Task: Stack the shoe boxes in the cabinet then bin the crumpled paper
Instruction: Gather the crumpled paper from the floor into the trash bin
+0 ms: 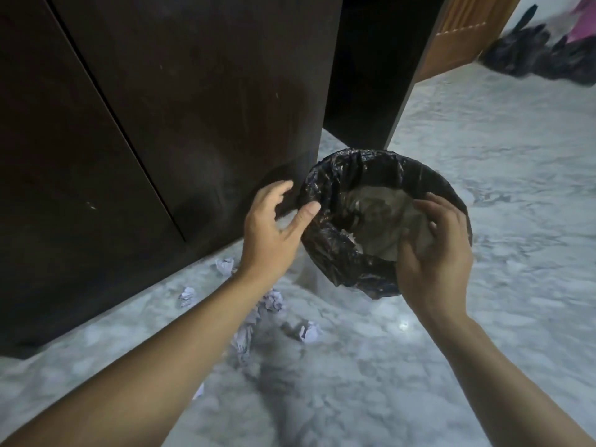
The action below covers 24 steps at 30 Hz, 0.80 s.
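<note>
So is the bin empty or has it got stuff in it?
Not empty. The bin, lined with a black bag, has crumpled paper inside; how full, cannot tell.

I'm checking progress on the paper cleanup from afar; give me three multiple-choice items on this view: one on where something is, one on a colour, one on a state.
1. Where do the loose crumpled paper balls lie?
A. On the floor beside the cabinet
B. On a shelf
C. On top of the bin

2. What colour is the bin liner?
A. White
B. Black
C. Blue

3. What is the left hand doing?
A. Gripping a shoe box
B. Closed round a paper ball
C. Open and empty beside the bin's rim

Answers:
1 A, several balls sit on the marble floor near the dark cabinet.
2 B, the bag folded over the rim is glossy black.
3 C, its fingers are spread with nothing in them, while the right hand is over the bin's mouth.
</note>
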Tool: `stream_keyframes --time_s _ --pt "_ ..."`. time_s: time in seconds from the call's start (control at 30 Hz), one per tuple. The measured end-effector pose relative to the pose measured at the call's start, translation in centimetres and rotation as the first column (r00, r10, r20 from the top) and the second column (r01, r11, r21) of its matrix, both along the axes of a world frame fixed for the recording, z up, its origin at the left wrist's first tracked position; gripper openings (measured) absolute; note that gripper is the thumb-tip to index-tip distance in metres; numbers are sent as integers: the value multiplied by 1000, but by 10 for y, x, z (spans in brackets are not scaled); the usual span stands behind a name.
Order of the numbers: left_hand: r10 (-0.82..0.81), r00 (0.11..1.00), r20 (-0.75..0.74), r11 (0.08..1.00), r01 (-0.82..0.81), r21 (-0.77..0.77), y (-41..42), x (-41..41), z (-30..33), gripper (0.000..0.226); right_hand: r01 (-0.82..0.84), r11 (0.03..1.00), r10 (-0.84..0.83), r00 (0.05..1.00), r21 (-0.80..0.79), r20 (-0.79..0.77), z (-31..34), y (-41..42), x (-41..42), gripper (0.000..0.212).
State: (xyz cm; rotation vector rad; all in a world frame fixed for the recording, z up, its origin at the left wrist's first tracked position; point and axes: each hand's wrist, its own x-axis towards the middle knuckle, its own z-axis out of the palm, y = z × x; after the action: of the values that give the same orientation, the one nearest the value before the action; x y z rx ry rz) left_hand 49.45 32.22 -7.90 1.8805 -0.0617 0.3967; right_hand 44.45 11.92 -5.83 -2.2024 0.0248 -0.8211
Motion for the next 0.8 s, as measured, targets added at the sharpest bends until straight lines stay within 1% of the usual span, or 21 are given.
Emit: stream_keyframes --time_s 0.07,0.13,0.2,0.27,0.3,0.37,0.4,0.47,0.57,0.67,0.73,0.8 --pt "90 995 -44 995 -88 45 22 -17 -21 59 -78 996 82 992 -46 99 -2 23 -14 30" --pt "186 978 -95 978 -175 118 44 -38 -51 67 -208 977 213 968 -50 136 -9 48 -31 22" --pt "251 957 -147 950 -215 228 67 -63 -85 74 -353 935 356 928 -46 106 -23 71 -46 20" --pt "286 938 -194 908 -201 368 85 -90 -119 84 -464 885 464 886 -31 11 -47 85 -53 22" --pt "300 929 -217 880 -181 440 93 -103 -134 90 -492 870 491 870 -24 -51 -61 90 -53 24" --pt "318 914 -252 810 -124 573 102 -126 -160 101 -498 866 482 853 -39 -199 -93 91 -50 32" --pt "330 900 -286 785 -93 613 104 -136 -169 107 -487 872 455 845 -53 -279 -110 88 -48 37" --pt "360 862 -358 759 -47 650 108 -150 -184 118 -472 876 386 813 -104 -435 -141 83 -46 46" --pt "376 822 -427 741 10 671 114 -160 -203 126 -490 844 265 734 -217 -625 -176 75 -50 63" --pt "372 815 -444 723 46 689 112 -159 -211 132 -510 819 185 666 -261 -723 -195 73 -51 82" --pt "352 822 -448 734 55 677 108 -154 -212 135 -549 791 168 622 -272 -765 -202 75 -49 90" --pt "332 837 -434 740 54 670 104 -146 -211 136 -582 768 187 603 -267 -776 -204 81 -43 96"
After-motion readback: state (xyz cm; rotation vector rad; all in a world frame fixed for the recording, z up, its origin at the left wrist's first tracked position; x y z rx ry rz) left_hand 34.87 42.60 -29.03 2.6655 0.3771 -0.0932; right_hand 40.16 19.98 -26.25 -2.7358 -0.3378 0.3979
